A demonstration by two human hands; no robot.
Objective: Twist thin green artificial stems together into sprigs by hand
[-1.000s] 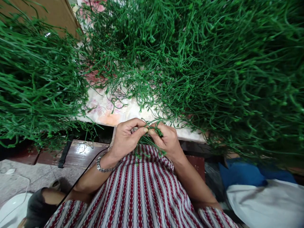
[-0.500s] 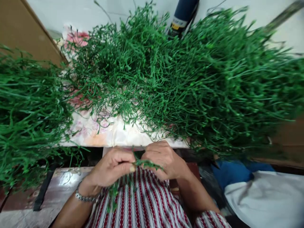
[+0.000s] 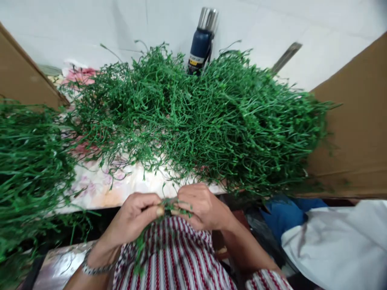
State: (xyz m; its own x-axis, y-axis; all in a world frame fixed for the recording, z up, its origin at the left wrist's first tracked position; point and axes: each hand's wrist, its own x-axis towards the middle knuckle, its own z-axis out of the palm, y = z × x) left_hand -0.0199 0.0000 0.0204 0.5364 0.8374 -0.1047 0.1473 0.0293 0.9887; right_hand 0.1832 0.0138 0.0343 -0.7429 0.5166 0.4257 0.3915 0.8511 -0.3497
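Both hands meet in front of my striped clothing, just below the table edge. Thumb and fingers of my left hand (image 3: pixel 140 213) pinch a small bunch of thin green stems (image 3: pixel 139 251), whose ends hang below the palm. My right hand (image 3: pixel 199 206) is closed on the upper part of the same bunch, with small tips poking out between its fingers. Across the tabletop spreads a large heap of similar green stems (image 3: pixel 242 125), curly and knobbed at the tips. Another pile of green stems (image 3: pixel 30 161) lies on the left.
A floral tablecloth (image 3: pixel 121 181) covers the table. Behind the heap stands a dark blue thermos (image 3: pixel 200 44) with a metal cap. Cardboard panels (image 3: pixel 356 121) flank the right and left sides. White fabric (image 3: pixel 338 241) lies at lower right beside something blue (image 3: pixel 284 213).
The view has shifted, so the thermos top and the right cardboard panel now show. Both hands stay close together, still holding the stems.
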